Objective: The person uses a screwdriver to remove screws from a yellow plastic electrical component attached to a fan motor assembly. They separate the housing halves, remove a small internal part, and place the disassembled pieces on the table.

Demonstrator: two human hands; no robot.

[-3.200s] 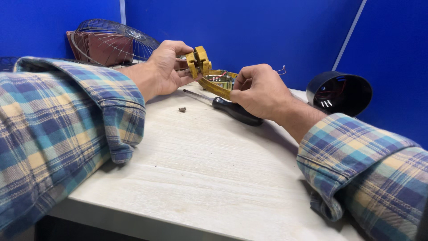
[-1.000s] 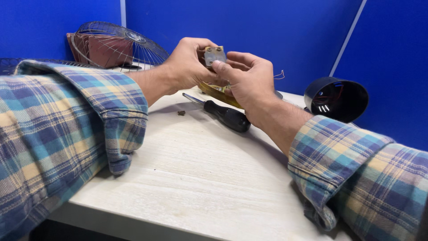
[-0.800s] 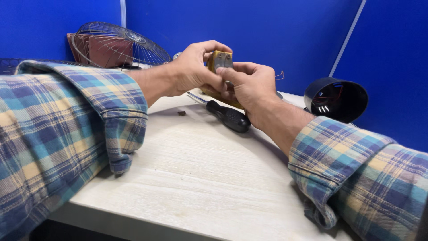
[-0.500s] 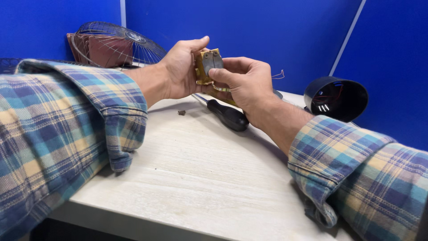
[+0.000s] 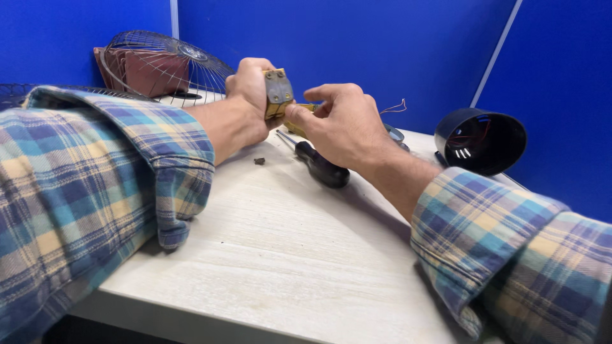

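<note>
Nearest the camera, two plaid sleeves are seen resting over a pale wood-grain counter (image 5: pixel 274 255), one at 8 o'clock and one at 4 o'clock. Further out, a black-handled screwdriver (image 5: pixel 320 167) is laid flat on the counter, its long axis running from 5 o'clock up toward 11 o'clock, with a small dark screw (image 5: pixel 259 161) lying apart from it at about 9 o'clock. Just above these, a small yellowish metal block with a grey riveted plate (image 5: pixel 278 92) is held off the counter, roughly upright. The left hand (image 5: pixel 250 95) is clenched around it from 9 o'clock, while the right hand (image 5: pixel 344 124) is brought in from 3 o'clock, its thumb and forefinger pinched on the block's lower edge; the block therefore lies at 10 o'clock from the right fingers, and the left hand is the closer. Beyond, a dark cylindrical housing (image 5: pixel 479 140) is seen at 2 o'clock and a wire fan guard (image 5: pixel 167 67) at 10 o'clock, before blue partition walls.
</note>
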